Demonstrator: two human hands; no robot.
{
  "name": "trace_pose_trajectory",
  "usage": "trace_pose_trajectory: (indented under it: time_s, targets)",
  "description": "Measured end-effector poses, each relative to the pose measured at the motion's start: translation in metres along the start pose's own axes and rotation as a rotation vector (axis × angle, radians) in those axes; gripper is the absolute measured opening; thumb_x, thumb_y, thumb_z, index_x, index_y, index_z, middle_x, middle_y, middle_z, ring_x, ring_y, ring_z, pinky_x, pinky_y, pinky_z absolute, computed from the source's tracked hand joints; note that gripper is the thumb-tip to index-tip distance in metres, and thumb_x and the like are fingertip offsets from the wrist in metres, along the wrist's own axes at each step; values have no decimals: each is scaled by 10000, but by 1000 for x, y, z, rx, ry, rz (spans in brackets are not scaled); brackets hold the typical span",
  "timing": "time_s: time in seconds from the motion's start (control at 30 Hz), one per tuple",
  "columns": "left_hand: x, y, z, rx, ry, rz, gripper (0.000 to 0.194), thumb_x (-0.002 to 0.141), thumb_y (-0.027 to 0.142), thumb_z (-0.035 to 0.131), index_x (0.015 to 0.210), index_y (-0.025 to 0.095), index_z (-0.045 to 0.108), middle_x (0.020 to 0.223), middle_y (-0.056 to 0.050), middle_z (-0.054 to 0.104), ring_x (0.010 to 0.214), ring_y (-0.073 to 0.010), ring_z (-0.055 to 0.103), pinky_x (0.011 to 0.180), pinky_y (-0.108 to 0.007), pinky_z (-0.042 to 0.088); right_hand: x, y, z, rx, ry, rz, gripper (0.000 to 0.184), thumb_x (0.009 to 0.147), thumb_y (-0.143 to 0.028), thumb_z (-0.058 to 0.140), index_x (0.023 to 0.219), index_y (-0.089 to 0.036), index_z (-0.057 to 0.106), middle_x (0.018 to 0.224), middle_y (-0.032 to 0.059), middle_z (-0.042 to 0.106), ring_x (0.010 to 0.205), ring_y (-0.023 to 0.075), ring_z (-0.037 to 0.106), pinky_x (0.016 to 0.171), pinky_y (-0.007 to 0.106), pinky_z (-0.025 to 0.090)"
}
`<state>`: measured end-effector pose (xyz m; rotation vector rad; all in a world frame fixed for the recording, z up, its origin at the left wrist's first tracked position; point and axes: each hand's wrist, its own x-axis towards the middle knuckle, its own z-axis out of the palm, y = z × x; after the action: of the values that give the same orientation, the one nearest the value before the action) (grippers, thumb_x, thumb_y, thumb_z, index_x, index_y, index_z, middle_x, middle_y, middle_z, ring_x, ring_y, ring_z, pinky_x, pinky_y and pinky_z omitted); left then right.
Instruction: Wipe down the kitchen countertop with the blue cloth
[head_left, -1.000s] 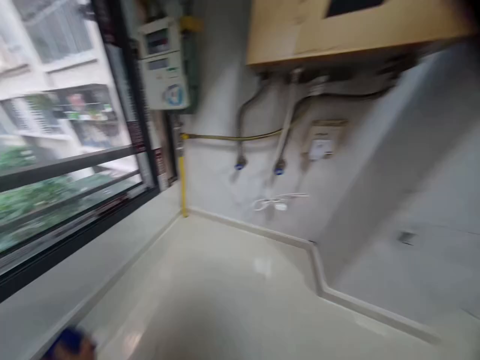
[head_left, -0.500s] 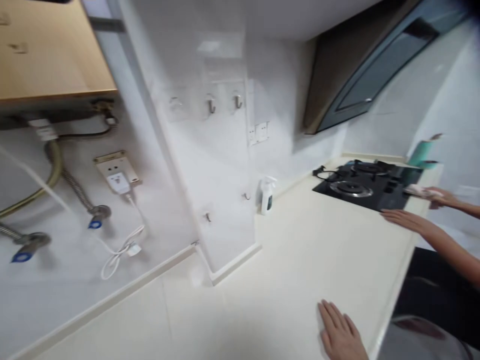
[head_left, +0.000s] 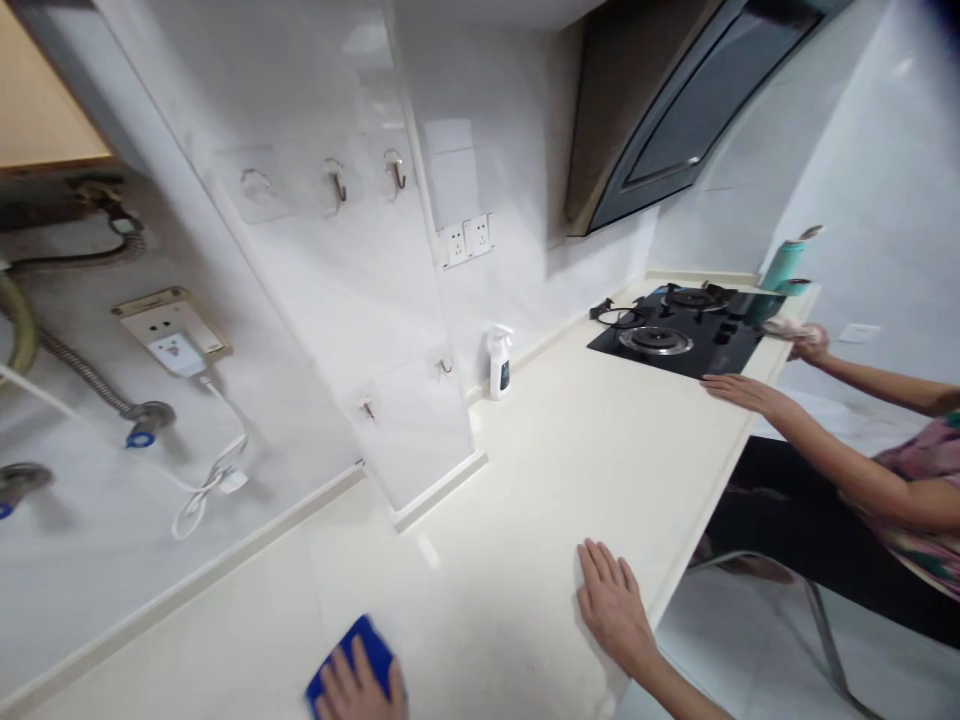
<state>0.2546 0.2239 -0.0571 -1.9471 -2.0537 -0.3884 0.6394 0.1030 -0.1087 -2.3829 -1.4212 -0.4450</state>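
Observation:
At the bottom of the view, my left hand (head_left: 361, 690) lies with spread fingers on top of a blue cloth (head_left: 367, 640), pressing it against the cream countertop (head_left: 480, 610). Its wrist is cut off by the frame. My right hand (head_left: 616, 610) rests palm down near the counter's front edge, fingers stretched out, with nothing under it that I can see. Beyond it, against the wall, a white spray bottle (head_left: 499, 365) stands upright, apart from both hands.
Another person's hand (head_left: 739, 392) lies flat beside the black gas hob (head_left: 675, 340); their other hand (head_left: 810, 345) holds a pale cloth at its edge. A green bottle (head_left: 784, 265) stands behind. A range hood (head_left: 652, 120) overhangs. A wall pillar (head_left: 420, 450) juts into the counter.
The view has swung right and down. My left hand with the blue cloth has come into view. My right hand stays flat on the counter, and more of the other person shows.

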Motion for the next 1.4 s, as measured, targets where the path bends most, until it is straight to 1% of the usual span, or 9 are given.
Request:
trace_pose_trajectory:
  time_s: [0.2, 0.37, 0.43, 0.57, 0.73, 0.87, 0.97, 1.23, 1.4]
  targets:
    - [-55, 100, -15, -361, -144, 369, 688, 846, 430, 518, 1470, 158, 419, 1595, -170, 314, 1497, -372, 207, 1219, -608, 190, -1, -1, -2, 43, -14, 12, 572, 872, -203, 362, 1425, -89, 453, 1513, 153, 422, 1455, 293, 270, 1189, 531, 207]
    - [-60, 125, -40, -678, -378, 675, 726, 822, 396, 597, 1497, 264, 366, 1621, -111, 274, 1505, -342, 203, 1228, -620, 178, 2, 2, -9, 110, -4, 54, 543, 864, -174, 366, 1389, -102, 485, 1461, 160, 480, 1404, 287, 363, 1171, 533, 272]
    - [-46, 114, -43, -810, -435, 673, 636, 883, 405, 512, 1485, 248, 386, 1611, -105, 306, 1494, -286, 258, 1230, -565, 236, 2, -2, -17, 184, -22, 36, 539, 863, -157, 355, 1384, -104, 484, 1423, 169, 509, 1379, 286, 401, 1138, 522, 343]
    - [-10, 60, -32, -889, -347, 346, 551, 951, 399, 337, 1440, 170, 442, 1569, -124, 387, 1474, -212, 309, 1226, -452, 295, -4, -44, -43, 432, -39, -198, 583, 902, -162, 330, 1483, -122, 355, 1477, 172, 446, 1373, 254, 412, 1101, 461, 426]
    - [19, -27, -14, -561, -284, 41, 588, 920, 396, 347, 1399, 83, 484, 1550, -183, 398, 1489, -293, 264, 1232, -496, 243, -12, -135, -72, 488, -155, -438, 636, 895, -188, 413, 1524, -201, 322, 1548, 122, 375, 1434, 320, 309, 1171, 580, 292]
    - [20, -68, -10, -328, -285, -59, 608, 933, 412, 290, 1424, 101, 470, 1577, -175, 350, 1500, -346, 207, 1225, -566, 183, -17, -175, -69, 405, -239, -487, 630, 855, -227, 533, 1475, -251, 421, 1560, 95, 367, 1445, 404, 249, 1154, 683, 215]
    - [14, -71, -14, -242, -304, -58, 652, 941, 461, 247, 1481, 126, 392, 1609, -136, 294, 1507, -347, 177, 1233, -551, 161, -21, -175, -59, 391, -253, -494, 617, 864, -254, 549, 1469, -246, 427, 1561, 98, 365, 1450, 399, 242, 1160, 688, 198]
    - [8, -63, -19, -216, -288, -49, 646, 943, 451, 249, 1486, 126, 382, 1612, -129, 296, 1510, -344, 165, 1231, -542, 163, -25, -131, -51, 516, -180, -485, 616, 918, -312, 511, 1486, -136, 352, 1534, 196, 367, 1435, 318, 319, 1168, 588, 313]
    - [6, -65, -12, -216, -242, -62, 627, 938, 433, 282, 1471, 128, 410, 1602, -120, 325, 1504, -337, 188, 1231, -528, 165, -12, -111, -56, 461, -341, -519, 566, 882, -319, 560, 1419, -159, 476, 1510, 184, 412, 1425, 332, 340, 1168, 601, 296]
